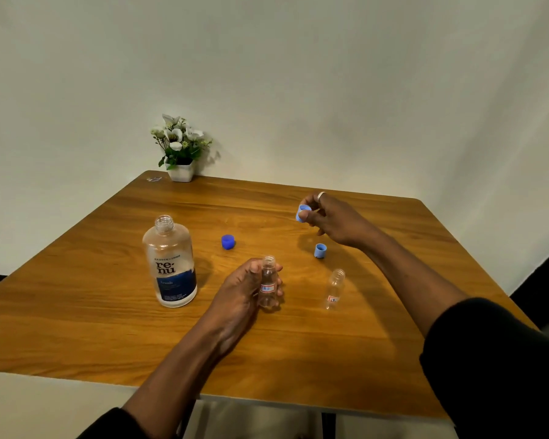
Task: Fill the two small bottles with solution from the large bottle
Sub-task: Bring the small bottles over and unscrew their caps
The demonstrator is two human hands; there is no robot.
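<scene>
Clear vials (268,282) (335,288) and big bottle (171,264) stand uncapped; I note both vials look empty. Left hand (246,288) grips one vial, right hand (328,218) pinches its cap (301,212). Pouring remains.

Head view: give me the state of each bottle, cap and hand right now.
Large bottle: upright, uncapped.
Dark blue cap: on table.
Held small bottle: uncapped, gripped by left hand.
Other small bottle: upright, uncapped, untouched.
Light blue cap: on table.
Second light blue cap: pinched by right hand.
</scene>
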